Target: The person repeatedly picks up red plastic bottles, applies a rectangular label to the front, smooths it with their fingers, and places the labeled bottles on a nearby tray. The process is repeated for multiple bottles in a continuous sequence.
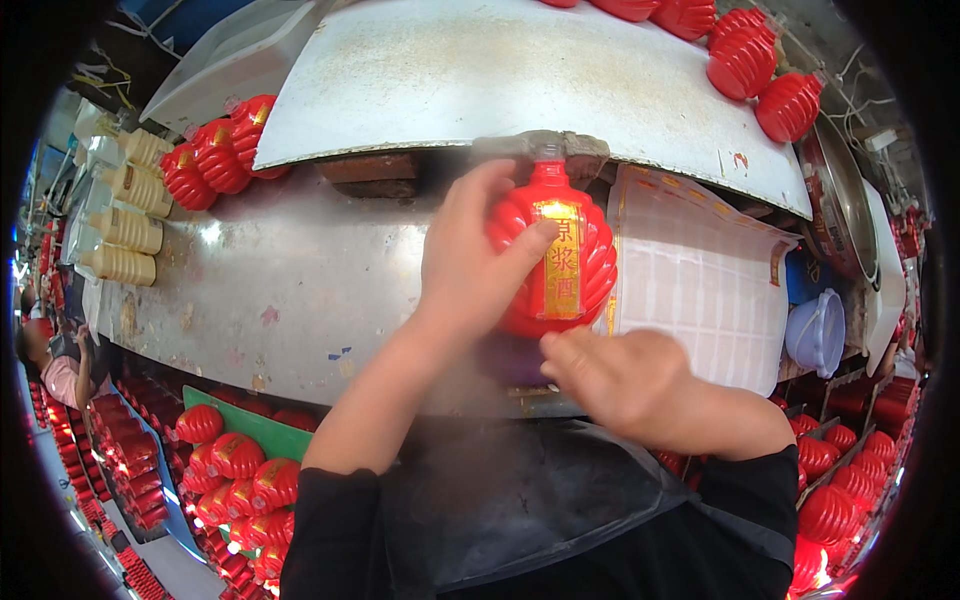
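A red ribbed bottle (597, 255) with a short neck lies in front of me, its neck against a grey block (585, 146) at the edge of the raised board. Down its middle runs a gold label (562, 285) with red characters. My left hand (475, 245) grips the bottle's left side, thumb resting on the label. At the bottle's lower end is my right hand (625, 385), its fingers curled together and slightly blurred; whatever they hold is hidden. To the right lies a pale sheet (700, 280) marked in a grid.
A white board (480, 70) rises behind, with red bottles (742, 60) along its far right. More red bottles (217, 155) and cream bottles (130, 232) stand at left. A lilac bucket (816, 333) sits at right. Red bottles (240, 455) fill a green-edged container at lower left.
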The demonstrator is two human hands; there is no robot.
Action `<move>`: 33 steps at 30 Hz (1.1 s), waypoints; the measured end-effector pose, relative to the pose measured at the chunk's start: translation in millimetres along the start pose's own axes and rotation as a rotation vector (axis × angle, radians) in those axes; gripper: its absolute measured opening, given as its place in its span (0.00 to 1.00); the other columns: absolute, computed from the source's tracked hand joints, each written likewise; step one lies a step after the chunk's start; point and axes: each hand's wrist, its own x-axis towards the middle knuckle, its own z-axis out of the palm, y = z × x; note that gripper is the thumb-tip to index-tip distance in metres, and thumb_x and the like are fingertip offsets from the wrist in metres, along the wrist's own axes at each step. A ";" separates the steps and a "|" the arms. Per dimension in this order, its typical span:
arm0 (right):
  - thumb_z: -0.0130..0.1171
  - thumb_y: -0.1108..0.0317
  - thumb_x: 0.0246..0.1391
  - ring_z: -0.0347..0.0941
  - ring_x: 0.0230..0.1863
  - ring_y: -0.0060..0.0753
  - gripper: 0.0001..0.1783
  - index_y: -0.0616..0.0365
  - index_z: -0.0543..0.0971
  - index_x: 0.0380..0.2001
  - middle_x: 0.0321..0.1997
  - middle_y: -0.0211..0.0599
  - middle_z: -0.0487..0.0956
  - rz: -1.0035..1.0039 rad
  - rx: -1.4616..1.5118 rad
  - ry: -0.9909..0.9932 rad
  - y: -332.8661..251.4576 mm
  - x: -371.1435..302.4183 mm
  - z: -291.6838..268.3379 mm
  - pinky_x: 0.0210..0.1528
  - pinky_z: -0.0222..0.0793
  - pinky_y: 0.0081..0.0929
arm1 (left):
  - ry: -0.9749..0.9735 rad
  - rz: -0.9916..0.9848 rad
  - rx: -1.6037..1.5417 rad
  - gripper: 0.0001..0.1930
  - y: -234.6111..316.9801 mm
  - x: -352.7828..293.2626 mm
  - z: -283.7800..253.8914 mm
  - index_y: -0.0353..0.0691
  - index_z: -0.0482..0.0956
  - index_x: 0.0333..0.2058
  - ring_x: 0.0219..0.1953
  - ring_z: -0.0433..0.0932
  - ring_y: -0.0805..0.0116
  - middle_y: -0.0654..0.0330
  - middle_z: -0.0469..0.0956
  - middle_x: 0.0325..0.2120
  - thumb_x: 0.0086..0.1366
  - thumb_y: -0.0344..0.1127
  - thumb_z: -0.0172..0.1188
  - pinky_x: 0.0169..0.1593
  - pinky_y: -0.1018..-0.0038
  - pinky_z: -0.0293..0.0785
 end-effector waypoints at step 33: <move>0.69 0.53 0.54 0.81 0.33 0.44 0.42 0.53 0.71 0.71 0.33 0.46 0.82 0.819 0.566 -0.083 46.2 -0.7 7.1 0.40 0.75 0.34 | -0.033 0.181 -0.034 0.35 -17.7 -34.5 -0.7 0.34 0.70 0.66 0.72 0.64 0.46 0.42 0.64 0.69 0.65 0.46 0.67 0.72 0.57 0.61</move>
